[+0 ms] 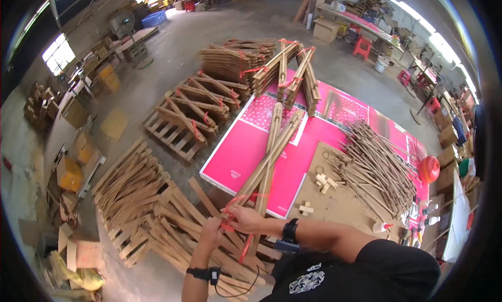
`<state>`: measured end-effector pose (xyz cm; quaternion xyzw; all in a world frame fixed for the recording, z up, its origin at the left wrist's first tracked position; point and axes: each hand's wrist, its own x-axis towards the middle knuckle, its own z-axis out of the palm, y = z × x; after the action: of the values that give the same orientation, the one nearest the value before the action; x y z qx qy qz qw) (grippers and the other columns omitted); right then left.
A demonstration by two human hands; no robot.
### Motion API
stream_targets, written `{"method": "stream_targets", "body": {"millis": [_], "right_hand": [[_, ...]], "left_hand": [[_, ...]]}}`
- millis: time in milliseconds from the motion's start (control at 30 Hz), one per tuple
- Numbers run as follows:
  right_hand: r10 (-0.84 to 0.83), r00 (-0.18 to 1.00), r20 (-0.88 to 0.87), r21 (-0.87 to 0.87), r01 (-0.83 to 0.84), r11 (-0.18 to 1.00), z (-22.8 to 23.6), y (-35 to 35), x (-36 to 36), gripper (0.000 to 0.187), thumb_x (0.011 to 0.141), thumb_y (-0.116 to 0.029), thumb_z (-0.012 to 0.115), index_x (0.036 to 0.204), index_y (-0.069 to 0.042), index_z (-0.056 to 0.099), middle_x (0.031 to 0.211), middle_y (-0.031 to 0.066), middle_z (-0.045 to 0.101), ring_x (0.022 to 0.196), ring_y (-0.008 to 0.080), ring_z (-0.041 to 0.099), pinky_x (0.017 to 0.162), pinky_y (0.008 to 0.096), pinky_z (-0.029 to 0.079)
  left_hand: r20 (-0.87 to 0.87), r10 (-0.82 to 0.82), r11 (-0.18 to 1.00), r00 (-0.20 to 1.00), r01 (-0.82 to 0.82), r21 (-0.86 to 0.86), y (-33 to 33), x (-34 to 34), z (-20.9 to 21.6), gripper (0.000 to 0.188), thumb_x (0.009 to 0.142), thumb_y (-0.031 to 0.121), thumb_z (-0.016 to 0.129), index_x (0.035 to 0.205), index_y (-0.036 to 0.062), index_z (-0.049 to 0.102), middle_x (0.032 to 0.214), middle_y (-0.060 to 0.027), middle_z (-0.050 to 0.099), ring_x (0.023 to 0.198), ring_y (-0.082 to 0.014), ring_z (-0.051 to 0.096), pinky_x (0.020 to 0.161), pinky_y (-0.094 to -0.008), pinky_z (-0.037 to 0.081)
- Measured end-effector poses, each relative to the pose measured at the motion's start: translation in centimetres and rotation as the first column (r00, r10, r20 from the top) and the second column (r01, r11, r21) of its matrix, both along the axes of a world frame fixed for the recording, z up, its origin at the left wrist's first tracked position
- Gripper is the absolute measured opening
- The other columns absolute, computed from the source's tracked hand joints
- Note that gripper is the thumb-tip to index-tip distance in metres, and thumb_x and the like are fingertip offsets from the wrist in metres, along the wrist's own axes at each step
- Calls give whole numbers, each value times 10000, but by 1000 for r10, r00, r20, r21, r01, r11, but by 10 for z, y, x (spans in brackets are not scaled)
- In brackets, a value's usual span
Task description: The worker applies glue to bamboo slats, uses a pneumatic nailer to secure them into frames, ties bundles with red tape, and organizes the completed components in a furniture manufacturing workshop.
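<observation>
Two bundles of long wooden slats (274, 158) lie crossed in an X, their far ends on the pink-covered table (225, 163) and their near ends reaching past its edge toward me. A red plastic ribbon (246, 248) runs around the near part of the slats, with a loose tail hanging down. At the ribbon, my left hand (210, 232) is closed in a pinch. My right hand (246, 219) is closed right beside it, also on the ribbon. The hands nearly touch, and the exact fingertip grip is partly hidden.
Finished-looking crossed bundles (287, 74) stand on the table's far end. Thin sticks (376, 168), small wooden blocks (324, 182) and a glue bottle (381, 227) lie at right. Stacked bundles on a pallet (172, 140) and loose slats (136, 187) are at left.
</observation>
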<state>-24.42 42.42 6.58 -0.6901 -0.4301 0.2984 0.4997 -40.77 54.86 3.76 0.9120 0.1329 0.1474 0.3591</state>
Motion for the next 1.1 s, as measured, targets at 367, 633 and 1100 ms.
{"method": "stream_targets", "body": {"millis": [367, 633, 1100], "right_hand": [[281, 958, 58, -414, -233, 880, 7, -27, 8, 234, 907, -306, 693, 988, -95, 755, 842, 140, 717, 789, 352, 689, 689, 452, 529], [510, 839, 188, -382, -416, 825, -18, -28, -7, 205, 902, -261, 697, 943, -63, 731, 920, 146, 693, 851, 361, 681, 727, 451, 536], [415, 815, 404, -216, -356, 909, -4, 20, -2, 179, 867, -166, 687, 1011, -61, 671, 1057, 141, 622, 948, 381, 654, 783, 472, 551]], "left_hand": [[-275, 165, 316, 947, -315, -895, 14, -9, 14, 141, 937, 62, 719, 1033, -40, 734, 942, -64, 740, 824, -109, 697, 706, -216, 559], [122, 23, 998, 992, -15, -65, 14, -19, 9, 90, 809, 7, 739, 870, 60, 698, 855, -65, 684, 758, -237, 675, 618, -318, 521], [286, 119, 938, 951, -202, 281, 0, -23, -19, 383, 751, 96, 783, 1116, 95, 664, 986, -95, 688, 850, -316, 684, 726, -387, 567]]}}
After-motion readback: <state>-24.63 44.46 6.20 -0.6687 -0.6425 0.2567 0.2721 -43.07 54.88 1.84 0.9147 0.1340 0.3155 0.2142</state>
